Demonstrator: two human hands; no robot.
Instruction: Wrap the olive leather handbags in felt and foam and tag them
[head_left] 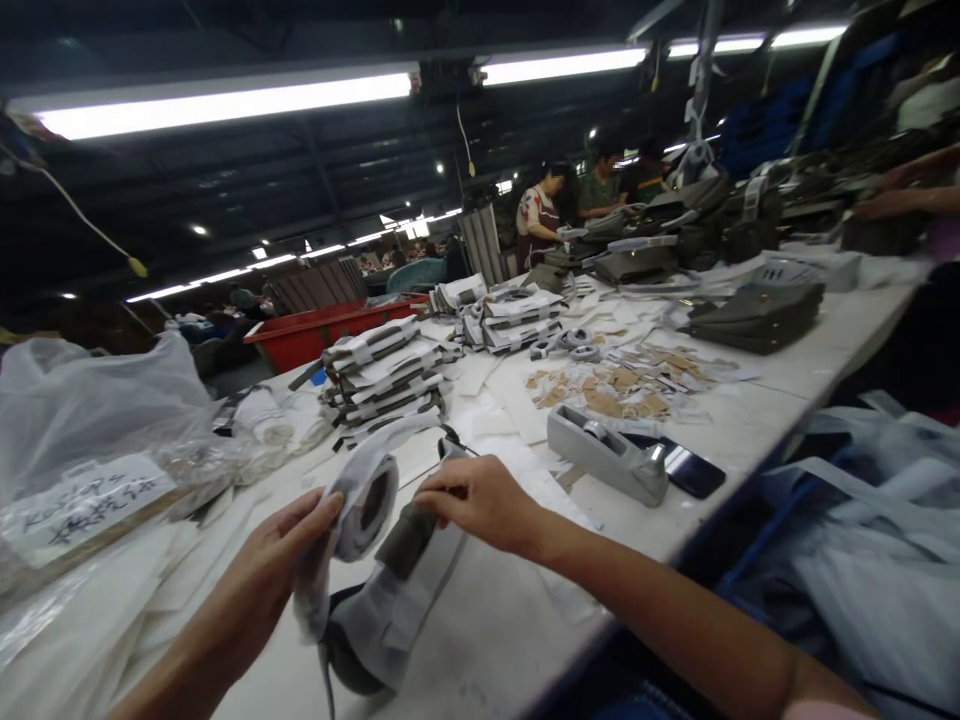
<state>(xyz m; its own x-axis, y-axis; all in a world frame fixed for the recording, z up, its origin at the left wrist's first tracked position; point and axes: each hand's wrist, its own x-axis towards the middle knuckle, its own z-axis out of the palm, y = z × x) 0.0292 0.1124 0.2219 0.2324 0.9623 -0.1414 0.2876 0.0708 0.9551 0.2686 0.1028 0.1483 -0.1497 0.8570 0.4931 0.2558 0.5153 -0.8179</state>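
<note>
My left hand [274, 555] pinches a coiled strap [347, 520] wrapped in thin white packing material, with its loose end hanging down below the fingers. Just right of it, my right hand [487, 505] is closed, thumb and fingers together, at the upper end of a dark olive bag [409, 540]. White wrapping covers part of that bag, which lies tilted on the white table [517, 620]. My right fingertips hide exactly which part they grip. A short dark strap end shows just above the right hand.
A grey tape dispenser [607, 455] and a dark phone [694, 470] lie to the right. Behind are wrapped bundles [390, 375], brown tags [622, 380] and olive bags [757, 315]. Plastic bags [97, 400] crowd the left, beside a red bin [322, 330]. Other people stand farther back.
</note>
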